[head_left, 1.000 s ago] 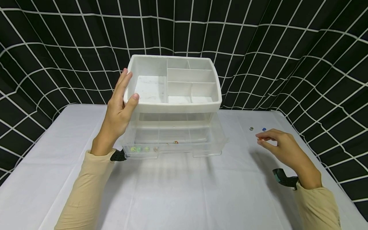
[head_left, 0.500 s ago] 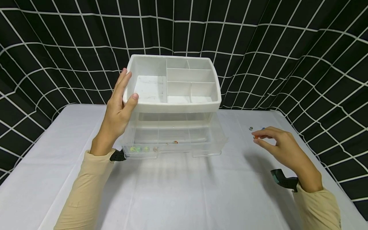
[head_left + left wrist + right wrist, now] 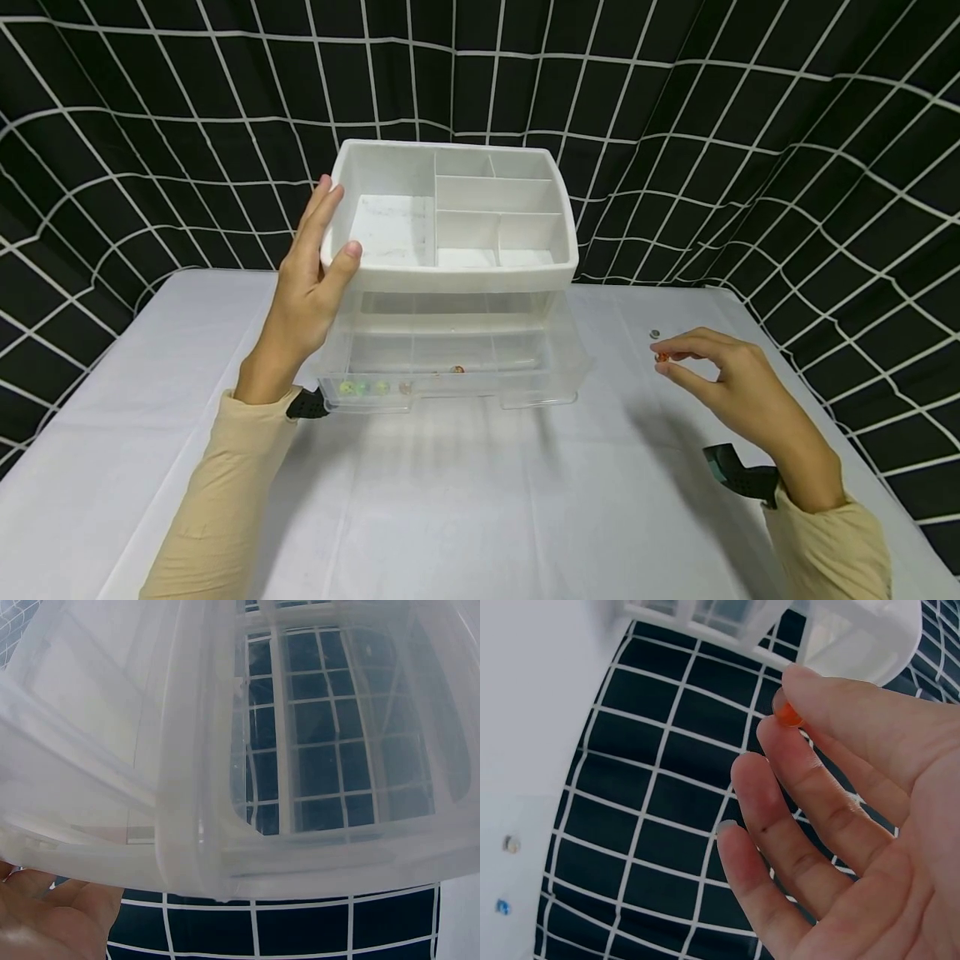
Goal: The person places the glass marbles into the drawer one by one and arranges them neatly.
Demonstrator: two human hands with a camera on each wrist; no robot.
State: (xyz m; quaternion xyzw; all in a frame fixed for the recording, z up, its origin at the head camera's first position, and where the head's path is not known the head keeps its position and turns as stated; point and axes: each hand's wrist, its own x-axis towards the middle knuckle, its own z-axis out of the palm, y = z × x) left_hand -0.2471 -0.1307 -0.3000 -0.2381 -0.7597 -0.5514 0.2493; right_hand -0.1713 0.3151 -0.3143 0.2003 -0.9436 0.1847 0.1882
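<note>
Orange marble [image 3: 787, 712]; white organizer [image 3: 450, 280]; black, white-gridded backdrop [image 3: 390, 77].

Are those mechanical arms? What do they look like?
No, a person's: the left hand and right hand wear no gloves. The left sleeve and right sleeve are long, creased and beige. Dark devices show at the left wrist and right wrist; the right one is angular, with a greenish face. No cables are visible.

right hand [image 3: 738, 392]: free table [image 3: 618, 408] left of fingers, up to drawer [image 3: 525, 387] | drawer's near side wall bars level entry | tray [image 3: 450, 281] overhangs its back | marbles [image 3: 655, 334] near fingertips | left hand [image 3: 303, 287] blocks tray's far side
</note>
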